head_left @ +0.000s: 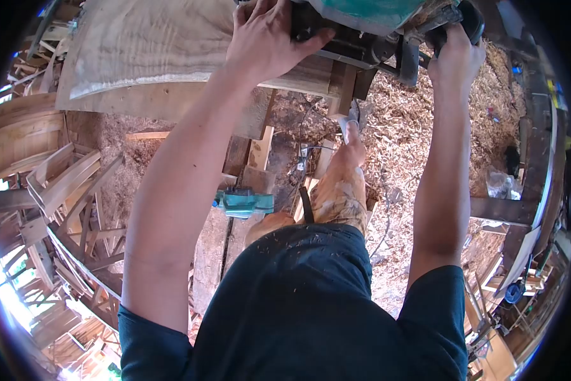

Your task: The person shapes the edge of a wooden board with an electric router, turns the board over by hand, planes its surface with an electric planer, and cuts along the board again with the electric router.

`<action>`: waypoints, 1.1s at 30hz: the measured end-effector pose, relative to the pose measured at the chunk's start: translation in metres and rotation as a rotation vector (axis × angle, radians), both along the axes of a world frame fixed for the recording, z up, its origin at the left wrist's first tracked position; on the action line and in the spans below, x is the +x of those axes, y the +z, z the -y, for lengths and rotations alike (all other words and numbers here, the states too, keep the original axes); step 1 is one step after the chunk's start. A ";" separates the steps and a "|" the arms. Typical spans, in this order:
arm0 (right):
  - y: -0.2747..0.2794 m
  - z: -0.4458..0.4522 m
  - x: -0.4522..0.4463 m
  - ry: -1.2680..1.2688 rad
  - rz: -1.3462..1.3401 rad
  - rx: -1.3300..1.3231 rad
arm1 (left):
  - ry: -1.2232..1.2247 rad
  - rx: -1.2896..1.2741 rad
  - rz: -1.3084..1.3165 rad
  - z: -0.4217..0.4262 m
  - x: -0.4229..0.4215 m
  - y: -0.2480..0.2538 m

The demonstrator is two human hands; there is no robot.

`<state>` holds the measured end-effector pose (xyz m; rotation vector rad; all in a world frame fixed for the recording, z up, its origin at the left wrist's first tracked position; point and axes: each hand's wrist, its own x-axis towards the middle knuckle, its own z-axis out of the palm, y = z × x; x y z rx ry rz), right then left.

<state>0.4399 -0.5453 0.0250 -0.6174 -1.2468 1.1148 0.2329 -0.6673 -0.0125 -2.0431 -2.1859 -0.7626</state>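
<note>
A large power tool with a green housing (368, 13) and a dark metal base is at the top of the view, by the edge of a wide curved wooden board (152, 44). My left hand (269, 38) rests on the tool's dark left end, its thumb stretched out over the base and the other fingers partly cut off by the top edge. My right hand (456, 57) is wrapped round a black handle (471, 22) at the tool's right end. Under the board a wooden block (341, 89) shows.
Wood shavings (400, 120) cover the ground. A smaller green tool (246, 203) lies on planks left of my legs, with a cable near my foot. Curved wood offcuts (76, 184) are piled at left. A dark beam (501, 209) and a plastic bag (501, 184) are at right.
</note>
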 end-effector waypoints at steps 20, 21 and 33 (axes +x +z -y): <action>-0.015 -0.044 0.010 -0.120 0.082 -0.142 | 0.047 0.005 -0.006 -0.022 -0.011 -0.015; -0.012 -0.043 0.008 -0.128 0.066 -0.156 | 0.048 -0.021 -0.009 -0.024 -0.012 -0.015; -0.010 -0.057 0.006 -0.122 0.094 -0.170 | 0.099 0.009 -0.102 -0.036 -0.014 -0.024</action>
